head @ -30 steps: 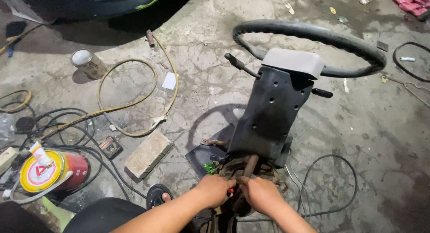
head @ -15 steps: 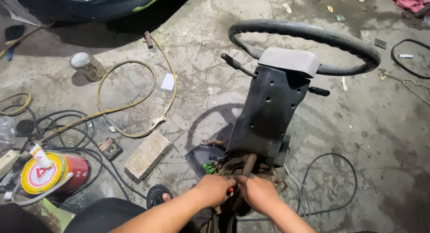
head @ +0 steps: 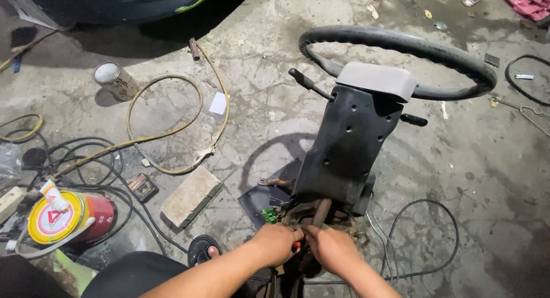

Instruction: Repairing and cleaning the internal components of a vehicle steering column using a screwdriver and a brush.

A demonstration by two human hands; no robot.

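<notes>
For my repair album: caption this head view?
Both hands grip the rusty base of a steering column on concrete.

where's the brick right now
In the head view the brick lies flat on the concrete, lower left of centre, between the red can and the steering column.

Both your forearms come in from the bottom edge, bare, angling up and toward each other until the hands meet near the lower middle of the view. Your left hand point(head: 278, 243) is curled into a loose fist, knuckles up, fingers folded under and closed. Your right hand point(head: 333, 251) sits just beside it, back of the hand facing up, fingers bent downward and closed too, thumb side turned toward the left hand. The two hands are almost touching. Your wrists are straight, in line with the forearms.
</notes>
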